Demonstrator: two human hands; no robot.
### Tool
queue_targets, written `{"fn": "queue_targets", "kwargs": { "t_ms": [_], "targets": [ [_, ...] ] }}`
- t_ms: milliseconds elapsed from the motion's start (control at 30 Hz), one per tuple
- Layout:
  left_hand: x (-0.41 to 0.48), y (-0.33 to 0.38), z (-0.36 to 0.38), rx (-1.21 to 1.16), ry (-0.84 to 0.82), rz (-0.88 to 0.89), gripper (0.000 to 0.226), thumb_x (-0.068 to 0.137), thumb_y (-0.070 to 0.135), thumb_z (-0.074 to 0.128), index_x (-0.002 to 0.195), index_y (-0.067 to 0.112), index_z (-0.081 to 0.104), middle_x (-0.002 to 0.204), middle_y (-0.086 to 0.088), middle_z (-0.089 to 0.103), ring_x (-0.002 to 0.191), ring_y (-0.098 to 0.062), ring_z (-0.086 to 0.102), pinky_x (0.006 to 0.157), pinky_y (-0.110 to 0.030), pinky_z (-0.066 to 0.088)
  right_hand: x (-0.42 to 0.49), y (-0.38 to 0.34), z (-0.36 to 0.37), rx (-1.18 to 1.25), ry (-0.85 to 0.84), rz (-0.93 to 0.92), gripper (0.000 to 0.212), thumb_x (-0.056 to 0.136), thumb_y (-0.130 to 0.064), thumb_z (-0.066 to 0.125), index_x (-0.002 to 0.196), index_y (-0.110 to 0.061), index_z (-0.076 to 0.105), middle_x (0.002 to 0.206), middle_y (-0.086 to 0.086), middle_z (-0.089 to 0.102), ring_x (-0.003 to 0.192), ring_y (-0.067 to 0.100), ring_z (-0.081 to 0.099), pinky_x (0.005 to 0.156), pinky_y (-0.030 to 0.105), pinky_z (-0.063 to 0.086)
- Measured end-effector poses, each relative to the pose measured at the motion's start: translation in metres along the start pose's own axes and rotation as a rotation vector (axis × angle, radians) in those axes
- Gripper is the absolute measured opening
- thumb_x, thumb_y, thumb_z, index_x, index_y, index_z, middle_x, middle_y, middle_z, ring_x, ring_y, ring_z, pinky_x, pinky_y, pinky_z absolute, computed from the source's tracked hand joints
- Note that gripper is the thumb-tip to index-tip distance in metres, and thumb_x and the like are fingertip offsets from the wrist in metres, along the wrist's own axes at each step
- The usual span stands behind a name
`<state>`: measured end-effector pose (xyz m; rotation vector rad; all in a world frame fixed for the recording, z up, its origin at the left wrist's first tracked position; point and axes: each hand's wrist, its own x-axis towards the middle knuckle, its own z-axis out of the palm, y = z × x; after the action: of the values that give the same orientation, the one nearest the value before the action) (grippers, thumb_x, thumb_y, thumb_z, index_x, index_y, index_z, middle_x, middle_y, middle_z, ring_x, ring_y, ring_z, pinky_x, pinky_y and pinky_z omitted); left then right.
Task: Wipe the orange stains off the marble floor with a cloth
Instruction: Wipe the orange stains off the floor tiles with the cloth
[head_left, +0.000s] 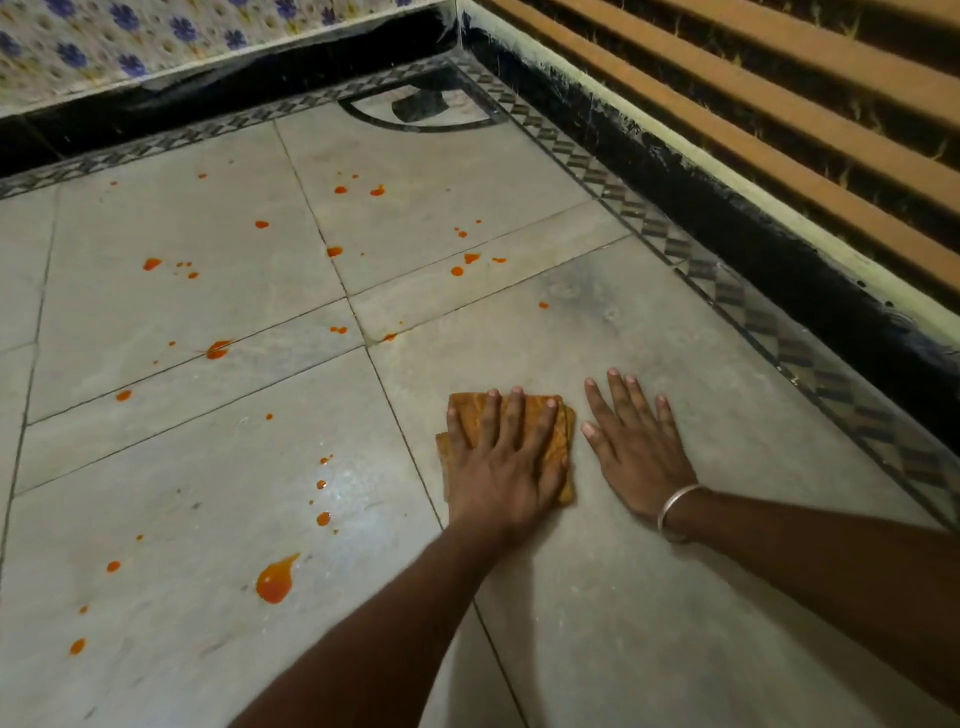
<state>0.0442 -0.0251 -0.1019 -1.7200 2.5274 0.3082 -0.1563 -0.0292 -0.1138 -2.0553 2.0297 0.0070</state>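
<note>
A folded orange-brown cloth (562, 423) lies flat on the grey marble floor (649, 639), a little right of centre. My left hand (501, 467) presses down on it, palm flat and fingers spread over its top. My right hand (631, 441), with a metal bangle (675, 512) at the wrist, rests flat on the bare floor just right of the cloth, holding nothing. Several orange stains dot the tiles to the left and beyond the cloth. The largest stain (275, 582) is near left; smaller stains (217, 349) (464, 264) lie farther off.
A black skirting (779, 260) with a patterned tile border runs along the right under a wall of brown slats. A second black skirting and a flower-patterned wall (104, 47) close the far side. A dark inlay (421, 106) marks the far corner.
</note>
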Motion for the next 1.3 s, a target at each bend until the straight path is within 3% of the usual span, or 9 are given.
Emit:
{"fn": "queue_targets", "kwargs": {
  "t_ms": [200, 333, 533, 733, 867, 1000, 1167, 1233, 1300],
  "targets": [
    [0.011, -0.047, -0.001, -0.077, 0.089, -0.141, 0.069, 0.102, 0.070, 0.008, 0.163, 0.044, -0.013, 0.175, -0.002, -0.012, 0.160, -0.027, -0.015, 0.124, -0.062, -0.012, -0.002, 0.007, 0.016, -0.070, 0.136, -0.031, 0.064, 0.102, -0.051, 0.013, 0.162, -0.026, 0.011, 0.169, 0.005, 0.010, 0.156, 0.024, 0.008, 0.125, 0.052, 0.009],
    [-0.054, -0.011, 0.017, -0.095, 0.105, -0.243, 0.070, 0.102, 0.068, 0.004, 0.165, 0.039, -0.004, 0.175, -0.006, -0.007, 0.161, -0.033, -0.011, 0.123, -0.068, -0.005, -0.002, 0.005, 0.019, -0.076, 0.182, -0.024, 0.063, 0.103, -0.048, 0.017, 0.161, -0.024, 0.015, 0.169, 0.007, 0.015, 0.156, 0.025, 0.012, 0.124, 0.053, 0.012],
    [0.015, -0.001, -0.003, -0.015, 0.024, 0.006, 0.073, 0.101, 0.071, 0.008, 0.163, 0.040, -0.015, 0.173, -0.006, -0.018, 0.159, -0.031, -0.021, 0.122, -0.065, -0.012, -0.001, 0.006, 0.018, -0.106, 0.196, -0.030, 0.065, 0.102, -0.051, 0.018, 0.161, -0.024, 0.016, 0.168, 0.008, 0.015, 0.155, 0.026, 0.013, 0.125, 0.053, 0.010],
    [-0.020, -0.057, 0.005, -0.071, 0.083, -0.266, 0.073, 0.099, 0.071, 0.003, 0.164, 0.040, -0.012, 0.175, -0.006, -0.011, 0.161, -0.029, -0.014, 0.124, -0.065, -0.009, -0.001, 0.004, 0.019, -0.097, 0.195, -0.024, 0.066, 0.101, -0.050, 0.021, 0.161, -0.023, 0.016, 0.168, 0.009, 0.015, 0.156, 0.026, 0.012, 0.125, 0.053, 0.009],
    [-0.065, 0.009, 0.020, -0.079, 0.041, -0.144, 0.072, 0.102, 0.069, 0.000, 0.163, 0.035, -0.017, 0.171, -0.010, -0.024, 0.158, -0.030, -0.025, 0.125, -0.061, -0.013, -0.004, 0.001, 0.018, -0.098, 0.198, -0.022, 0.066, 0.102, -0.050, 0.021, 0.161, -0.023, 0.016, 0.168, 0.009, 0.015, 0.156, 0.026, 0.012, 0.124, 0.054, 0.013],
    [0.004, -0.003, 0.008, -0.020, 0.095, -0.016, 0.074, 0.103, 0.068, 0.006, 0.165, 0.033, -0.012, 0.173, -0.010, -0.016, 0.160, -0.029, -0.018, 0.126, -0.059, -0.010, -0.002, 0.003, 0.020, -0.107, 0.194, -0.035, 0.067, 0.101, -0.052, 0.018, 0.161, -0.024, 0.013, 0.169, 0.008, 0.012, 0.156, 0.025, 0.009, 0.124, 0.054, 0.012],
    [0.005, -0.050, 0.004, -0.069, 0.169, -0.212, 0.072, 0.104, 0.067, 0.006, 0.166, 0.033, -0.009, 0.175, -0.008, -0.008, 0.161, -0.027, -0.013, 0.127, -0.059, -0.005, -0.002, 0.005, 0.018, -0.081, 0.195, -0.044, 0.068, 0.101, -0.054, 0.018, 0.162, -0.025, 0.012, 0.169, 0.008, 0.010, 0.156, 0.025, 0.008, 0.125, 0.053, 0.010],
    [-0.037, -0.028, 0.014, -0.080, 0.173, -0.304, 0.072, 0.105, 0.064, 0.009, 0.167, 0.030, -0.003, 0.175, -0.012, -0.002, 0.161, -0.030, -0.007, 0.127, -0.060, -0.001, -0.002, 0.004, 0.019, -0.082, 0.210, -0.030, 0.068, 0.101, -0.053, 0.021, 0.161, -0.024, 0.015, 0.169, 0.009, 0.014, 0.156, 0.026, 0.011, 0.124, 0.053, 0.011],
    [-0.064, 0.011, 0.024, -0.100, 0.132, -0.272, 0.073, 0.104, 0.063, 0.014, 0.167, 0.028, 0.002, 0.174, -0.014, -0.002, 0.161, -0.034, -0.005, 0.126, -0.062, 0.001, -0.002, 0.003, 0.021, -0.089, 0.213, -0.032, 0.067, 0.101, -0.052, 0.022, 0.161, -0.023, 0.016, 0.168, 0.009, 0.015, 0.156, 0.026, 0.012, 0.124, 0.053, 0.012]
  ]
}}
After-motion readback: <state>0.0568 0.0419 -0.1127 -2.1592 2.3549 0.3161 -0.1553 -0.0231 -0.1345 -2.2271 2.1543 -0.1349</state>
